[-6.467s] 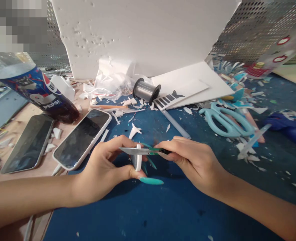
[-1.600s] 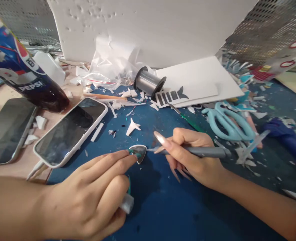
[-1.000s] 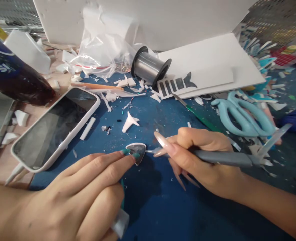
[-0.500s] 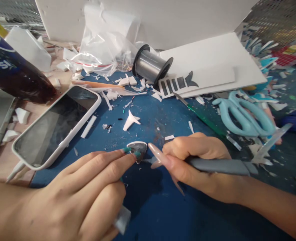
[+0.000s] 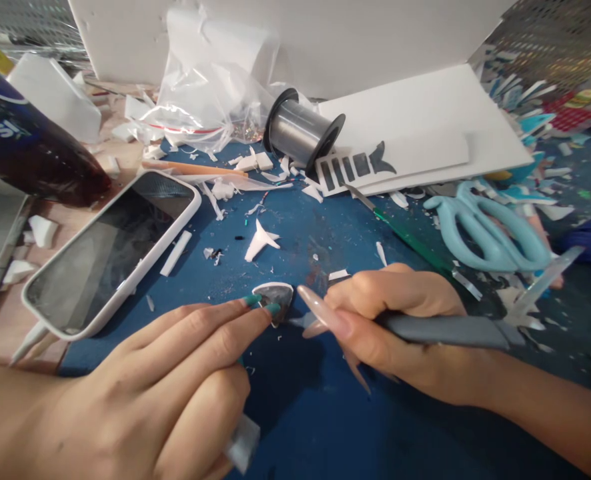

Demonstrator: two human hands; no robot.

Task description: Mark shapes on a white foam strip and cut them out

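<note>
Left hand (image 5: pixel 175 380): two fingers pin the grey cut-out (image 5: pixel 278 295); curled fingers clench a white scrap (image 5: pixel 243 445).
Cut-out's place: flat on the blue table (image 5: pixel 325 427), between both hands.
Right hand (image 5: pixel 395 327): fingers grasping a grey knife (image 5: pixel 450 330), tip at the cut-out.

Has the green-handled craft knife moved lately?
Yes, the green-handled craft knife left the right hand and lies farther away, beside the light-blue plastic scissors.
</note>
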